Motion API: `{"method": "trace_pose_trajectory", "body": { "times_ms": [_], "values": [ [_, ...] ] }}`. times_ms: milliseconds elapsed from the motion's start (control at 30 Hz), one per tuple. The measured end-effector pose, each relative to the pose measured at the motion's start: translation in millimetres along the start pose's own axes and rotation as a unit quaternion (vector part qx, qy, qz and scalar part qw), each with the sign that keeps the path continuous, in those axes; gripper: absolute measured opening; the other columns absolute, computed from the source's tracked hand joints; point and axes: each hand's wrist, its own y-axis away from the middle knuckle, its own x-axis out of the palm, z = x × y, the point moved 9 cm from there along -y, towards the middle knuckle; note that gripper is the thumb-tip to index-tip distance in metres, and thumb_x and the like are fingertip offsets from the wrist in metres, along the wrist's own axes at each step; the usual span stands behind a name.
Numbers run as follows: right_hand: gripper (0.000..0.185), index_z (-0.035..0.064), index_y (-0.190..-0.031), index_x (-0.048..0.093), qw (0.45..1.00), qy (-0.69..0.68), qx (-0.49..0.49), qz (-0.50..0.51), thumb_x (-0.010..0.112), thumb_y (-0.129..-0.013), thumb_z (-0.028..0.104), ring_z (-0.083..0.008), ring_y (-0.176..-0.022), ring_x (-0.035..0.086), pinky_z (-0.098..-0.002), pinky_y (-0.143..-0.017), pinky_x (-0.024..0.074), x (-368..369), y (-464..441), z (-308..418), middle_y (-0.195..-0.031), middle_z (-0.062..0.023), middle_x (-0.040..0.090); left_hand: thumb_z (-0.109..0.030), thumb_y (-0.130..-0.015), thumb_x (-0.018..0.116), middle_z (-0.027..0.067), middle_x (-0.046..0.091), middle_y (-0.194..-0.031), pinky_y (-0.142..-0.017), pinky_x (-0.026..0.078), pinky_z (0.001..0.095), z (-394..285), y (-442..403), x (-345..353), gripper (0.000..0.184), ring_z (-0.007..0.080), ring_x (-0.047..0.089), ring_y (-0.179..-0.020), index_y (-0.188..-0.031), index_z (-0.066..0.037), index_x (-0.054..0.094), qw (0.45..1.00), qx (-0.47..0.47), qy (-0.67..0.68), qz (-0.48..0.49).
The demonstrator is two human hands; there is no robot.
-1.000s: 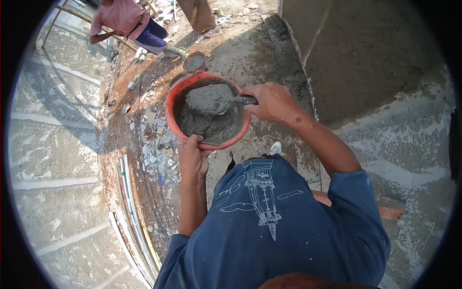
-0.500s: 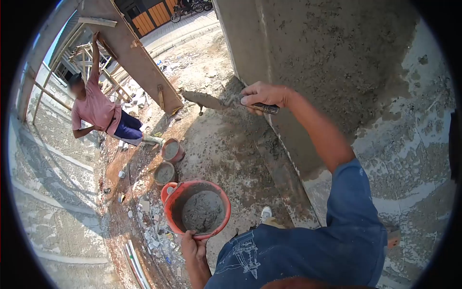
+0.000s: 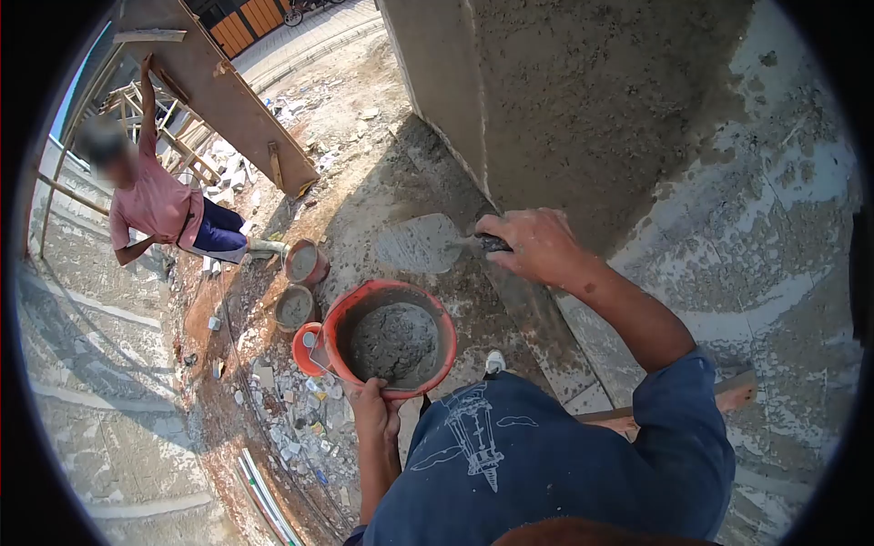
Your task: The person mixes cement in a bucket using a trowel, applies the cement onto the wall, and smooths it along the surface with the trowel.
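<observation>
My left hand (image 3: 371, 408) grips the near rim of an orange-red bucket (image 3: 448, 355), which holds grey wet mortar (image 3: 393, 341). My right hand (image 3: 535, 246) is wrapped round the dark handle of a trowel (image 3: 421, 244). The trowel's broad blade points left, above and beyond the bucket, with a thin grey film on it and no heap. To the right of the trowel rises a wall with a dark, wet mortar coat (image 3: 592, 109).
Two mortar-filled buckets (image 3: 304, 262) (image 3: 294, 308) and a small orange container (image 3: 309, 349) stand left. A person in pink (image 3: 164, 205) holds a leaning board (image 3: 218, 91). Rubble (image 3: 291, 400) and pipes (image 3: 264, 500) lie lower left; a plank (image 3: 733, 393) is at right.
The trowel rose from the bucket with a mortar load, reached toward the wall, then came back down toward the bucket without the load. My left hand kept hold of the bucket.
</observation>
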Motion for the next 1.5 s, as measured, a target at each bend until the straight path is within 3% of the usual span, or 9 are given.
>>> {"method": "trace_pose_trajectory", "body": {
  "times_ms": [100,167,500,1000,1067,1133,1333,1433,1500],
  "values": [
    [0.032,0.0138,-0.108,0.066,0.991,0.105,-0.084,0.01,0.072,-0.078,0.021,-0.0358,-0.093,0.068,-0.0487,-0.08,0.0515,105.2,10.1,45.5,-0.089,-0.0157,0.069,0.006,-0.081,0.047,0.0174,0.059,-0.105,-0.058,0.066,0.0371,-26.6,18.2,41.1,0.038,0.0265,0.07,-0.078,-0.119,0.005,0.044,0.998,0.05,0.017,0.042],
    [0.032,0.0134,-0.108,0.068,0.993,0.037,-0.048,0.101,0.072,-0.077,0.02,-0.036,-0.093,0.068,-0.0481,-0.081,0.0518,155.0,11.5,62.1,-0.092,-0.0162,0.069,0.006,-0.081,0.046,0.0178,0.061,-0.104,-0.061,0.066,0.0358,-31.9,15.9,50.2,0.037,0.0267,0.07,-0.079,-0.118,0.007,0.045,0.994,0.069,-0.027,0.08],
    [0.038,0.0166,-0.115,0.071,0.985,-0.128,0.03,0.113,0.073,-0.078,0.024,-0.0351,-0.094,0.068,-0.0441,-0.083,0.0528,126.4,22.4,68.9,-0.101,-0.0137,0.072,0.006,-0.083,0.049,0.0173,0.061,-0.104,-0.065,0.067,0.0401,-65.5,6.3,28.1,0.036,0.0282,0.07,-0.08,-0.119,0.005,0.043,0.994,0.085,0.005,0.074],
    [0.04,0.0214,-0.122,0.065,0.987,-0.087,-0.105,0.091,0.072,-0.083,0.029,-0.0275,-0.091,0.065,-0.0436,-0.079,0.0451,159.5,-61.9,71.8,-0.089,-0.007,0.065,0.004,-0.084,0.049,0.0168,0.06,-0.106,-0.07,0.066,0.0455,-55.9,-7.0,13.5,0.035,0.0312,0.069,-0.086,-0.118,0.005,0.045,0.994,0.08,0.058,-0.051],
    [0.037,0.0134,-0.119,0.066,0.984,-0.082,-0.133,0.083,0.07,-0.084,0.025,-0.0317,-0.099,0.064,-0.0473,-0.087,0.0437,168.9,-62.1,71.3,-0.099,-0.0121,0.068,0.005,-0.083,0.048,0.0181,0.061,-0.109,-0.075,0.065,0.0481,-52.1,-13.1,11.9,0.037,0.0332,0.069,-0.092,-0.12,0.004,0.045,0.992,0.074,0.08,-0.055],
    [0.038,0.0179,-0.118,0.068,0.979,-0.125,-0.152,0.058,0.073,-0.082,0.027,-0.0315,-0.086,0.066,-0.0464,-0.077,0.0459,162.3,-67.1,74.1,-0.087,-0.0082,0.067,0.004,-0.081,0.048,0.0209,0.059,-0.116,-0.086,0.06,0.0564,-49.1,-18.8,8.6,0.038,0.0378,0.066,-0.102,-0.12,0.004,0.045,0.993,0.041,0.09,-0.065],
    [0.049,0.0133,-0.121,0.067,0.932,-0.254,-0.176,0.19,0.074,-0.076,0.03,-0.0368,-0.09,0.068,-0.0447,-0.081,0.0521,152.5,-91.3,62.4,-0.096,-0.0187,0.071,0.004,-0.081,0.048,0.0223,0.057,-0.116,-0.08,0.06,0.0637,-35.1,-36.9,-14.1,0.038,0.0402,0.065,-0.101,-0.119,0.006,0.044,0.984,0.028,0.143,-0.106],
    [0.049,0.0103,-0.123,0.066,0.895,-0.326,-0.191,0.236,0.074,-0.079,0.03,-0.0276,-0.078,0.069,-0.0394,-0.073,0.0527,143.0,-106.6,28.3,-0.09,-0.0143,0.071,0.004,-0.081,0.048,0.0219,0.057,-0.117,-0.081,0.059,0.0659,-25.3,-40.8,-17.2,0.039,0.0407,0.064,-0.102,-0.119,0.005,0.045,0.982,0.015,0.149,-0.111],
    [0.052,0.0022,-0.124,0.064,0.846,-0.407,-0.057,0.338,0.074,-0.083,0.033,-0.0165,-0.067,0.063,-0.0326,-0.065,0.0509,159.1,-116.0,-24.8,-0.082,-0.008,0.068,0.004,-0.08,0.048,0.0213,0.057,-0.117,-0.082,0.059,0.0653,-16.1,-38.7,-20.5,0.041,0.0404,0.065,-0.102,-0.12,0.004,0.045,0.979,0.004,0.157,-0.127]
  ]
}}
